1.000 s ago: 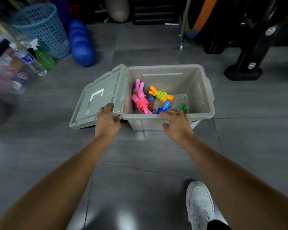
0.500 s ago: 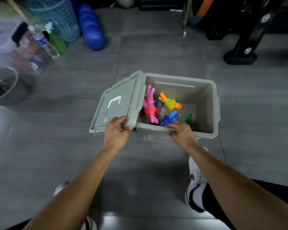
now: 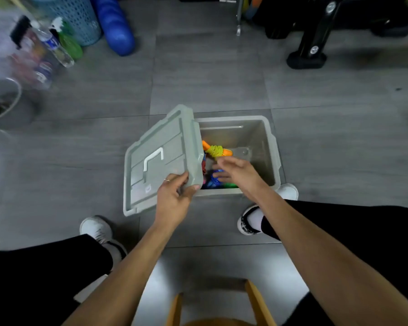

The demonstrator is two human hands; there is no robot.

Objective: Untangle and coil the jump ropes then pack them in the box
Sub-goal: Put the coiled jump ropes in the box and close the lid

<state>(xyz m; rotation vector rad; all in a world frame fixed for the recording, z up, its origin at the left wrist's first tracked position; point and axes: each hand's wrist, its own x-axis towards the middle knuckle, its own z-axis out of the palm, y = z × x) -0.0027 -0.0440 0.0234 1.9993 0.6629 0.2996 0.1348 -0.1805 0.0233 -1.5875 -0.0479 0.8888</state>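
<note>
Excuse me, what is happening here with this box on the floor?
A person is closing a grey storage box that stands on the tiled floor. The left hand grips the corner of the lid, which tilts partly over the opening. The right hand reaches over the box with loose fingers. Inside lie coiled jump ropes, orange-and-yellow one on top. The box is not yet shut.

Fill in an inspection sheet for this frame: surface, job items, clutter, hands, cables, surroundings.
Surface: grey tiled floor.
Job's things: grey storage box open, holding coiled jump ropes; orange-handled rope on top, blue rope partly hidden. Lid tilted over the box's left side.
Clutter: plastic bottles, blurred.
Grippers: left hand grips the lid's near corner; right hand over the box interior, fingers relaxed, holding nothing.
Cables: nothing seen.
Surroundings: blue mesh basket, blue roller, black equipment base, wooden stool.
</note>
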